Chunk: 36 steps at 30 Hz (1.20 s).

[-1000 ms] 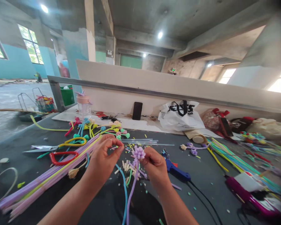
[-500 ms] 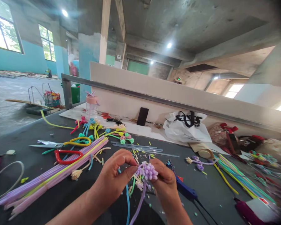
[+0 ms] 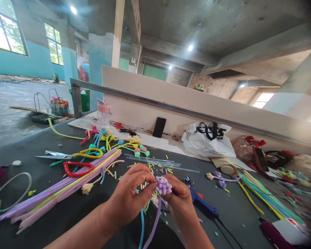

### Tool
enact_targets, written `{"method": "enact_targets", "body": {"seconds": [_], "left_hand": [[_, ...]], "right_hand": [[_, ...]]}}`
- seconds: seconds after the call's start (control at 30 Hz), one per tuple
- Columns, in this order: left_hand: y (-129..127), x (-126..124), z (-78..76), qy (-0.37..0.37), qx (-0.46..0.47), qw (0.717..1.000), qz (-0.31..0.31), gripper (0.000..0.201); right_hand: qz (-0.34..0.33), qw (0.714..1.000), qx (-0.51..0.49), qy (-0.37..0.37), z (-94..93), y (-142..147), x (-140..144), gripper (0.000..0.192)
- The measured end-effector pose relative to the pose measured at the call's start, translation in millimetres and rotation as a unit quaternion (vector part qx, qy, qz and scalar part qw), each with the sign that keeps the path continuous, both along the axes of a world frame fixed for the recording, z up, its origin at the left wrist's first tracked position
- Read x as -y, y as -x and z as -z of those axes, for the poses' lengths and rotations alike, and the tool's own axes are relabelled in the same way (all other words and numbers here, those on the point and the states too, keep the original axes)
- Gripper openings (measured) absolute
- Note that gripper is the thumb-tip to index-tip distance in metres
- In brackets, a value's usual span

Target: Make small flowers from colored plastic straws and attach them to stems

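A purple pipe-cleaner flower (image 3: 163, 185) is held up between my two hands, its long purple stem (image 3: 155, 224) hanging down toward me. The thumb and forefinger of my left hand (image 3: 137, 190) pinch it at its left side. My right hand (image 3: 180, 190) grips it from the right, fingers closed. A blue pipe cleaner (image 3: 142, 226) runs down just below my left hand. Behind and under the hands lie many short cut pieces. To the right of my right hand rests a blue glue gun (image 3: 203, 204) with a black cord.
Scissors (image 3: 67, 156) with yellow and red handles lie on a bundle of pipe cleaners (image 3: 54, 195) at left. Finished small flowers (image 3: 141, 150), clear glue sticks (image 3: 155, 162), a phone (image 3: 159, 127) and a white bag (image 3: 208, 140) are farther back. Another bundle (image 3: 269, 195) lies at right.
My right hand has closed in around the flower, and the flower looks more bunched and turned. Both hands remain at about the same place; the view has shifted slightly.
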<state>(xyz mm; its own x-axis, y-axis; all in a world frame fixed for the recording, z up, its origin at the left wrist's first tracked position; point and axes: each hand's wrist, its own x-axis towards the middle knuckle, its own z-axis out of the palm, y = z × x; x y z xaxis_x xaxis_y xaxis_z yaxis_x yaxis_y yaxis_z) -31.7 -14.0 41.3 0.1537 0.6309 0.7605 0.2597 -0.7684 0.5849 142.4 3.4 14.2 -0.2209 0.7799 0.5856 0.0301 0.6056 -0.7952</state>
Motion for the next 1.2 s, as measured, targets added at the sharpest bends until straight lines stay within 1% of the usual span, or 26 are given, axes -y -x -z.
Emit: {"method": "enact_targets", "body": {"seconds": [0.13, 0.3, 0.4, 0.47, 0.53, 0.6, 0.67, 0.7, 0.77, 0.83, 0.9, 0.97, 1.03, 1.1, 1.13, 1.2], "left_hand": [[0.4, -2.8, 0.1, 0.015, -0.004, 1.000, 0.003, 0.007], [8.5, -5.9, -5.8, 0.056, -0.040, 0.996, 0.048, 0.011], [11.8, -7.7, -9.5, 0.077, -0.052, 0.993, 0.071, 0.012], [11.8, -10.6, -9.2, 0.088, -0.043, 0.992, 0.074, 0.012], [10.2, -15.4, -5.6, 0.105, -0.017, 0.993, 0.058, 0.010], [6.9, -21.4, 1.0, 0.134, 0.023, 0.991, 0.015, 0.010], [1.4, -26.5, 8.6, 0.175, 0.054, 0.983, -0.027, 0.014], [-2.5, -27.8, 11.8, 0.193, 0.059, 0.979, -0.032, 0.014], [-12.3, -27.2, 15.6, 0.243, 0.070, 0.968, -0.010, 0.014], [-24.3, -23.1, 14.7, 0.311, 0.103, 0.943, 0.052, 0.017], [-36.6, -18.5, 9.6, 0.378, 0.153, 0.904, 0.126, 0.019], [-46.8, -16.4, 3.3, 0.430, 0.211, 0.860, 0.175, 0.021], [-53.1, -18.0, -0.8, 0.477, 0.269, 0.812, 0.204, 0.020], [-55.1, -22.1, -0.7, 0.519, 0.313, 0.765, 0.217, 0.018], [-54.7, -24.4, 1.0, 0.536, 0.327, 0.747, 0.217, 0.017], [-51.5, -28.1, 6.4, 0.556, 0.341, 0.727, 0.215, 0.018]], "right_hand": [[-0.016, 1.000, 0.008, -0.001, -1.4, 1.1, -1.3, 0.008], [-0.002, 1.000, 0.007, 0.009, 1.5, 0.1, -3.3, 0.008], [0.005, 0.999, 0.001, 0.047, 4.3, 2.2, -3.7, 0.009], [0.001, 0.995, -0.042, 0.095, 5.9, 5.0, -4.3, 0.013], [-0.011, 0.978, -0.119, 0.171, 6.9, 7.5, -5.9, 0.017], [-0.034, 0.945, -0.210, 0.248, 6.7, 8.5, -8.2, 0.021], [-0.063, 0.909, -0.285, 0.296, 5.4, 7.9, -10.4, 0.023], [-0.074, 0.896, -0.310, 0.310, 4.6, 7.3, -11.2, 0.023], [-0.076, 0.880, -0.338, 0.325, 3.8, 6.2, -12.1, 0.022], [-0.044, 0.875, -0.349, 0.333, 4.2, 6.1, -12.4, 0.021], [0.002, 0.876, -0.353, 0.328, 5.9, 6.6, -13.2, 0.023], [0.036, 0.886, -0.345, 0.309, 8.1, 6.8, -14.9, 0.023], [0.065, 0.901, -0.326, 0.278, 9.9, 6.2, -17.3, 0.020], [0.097, 0.919, -0.289, 0.249, 10.8, 5.1, -19.2, 0.016], [0.114, 0.928, -0.264, 0.236, 10.7, 4.6, -19.7, 0.014], [0.147, 0.948, -0.200, 0.201, 9.4, 4.2, -19.5, 0.009]]}}
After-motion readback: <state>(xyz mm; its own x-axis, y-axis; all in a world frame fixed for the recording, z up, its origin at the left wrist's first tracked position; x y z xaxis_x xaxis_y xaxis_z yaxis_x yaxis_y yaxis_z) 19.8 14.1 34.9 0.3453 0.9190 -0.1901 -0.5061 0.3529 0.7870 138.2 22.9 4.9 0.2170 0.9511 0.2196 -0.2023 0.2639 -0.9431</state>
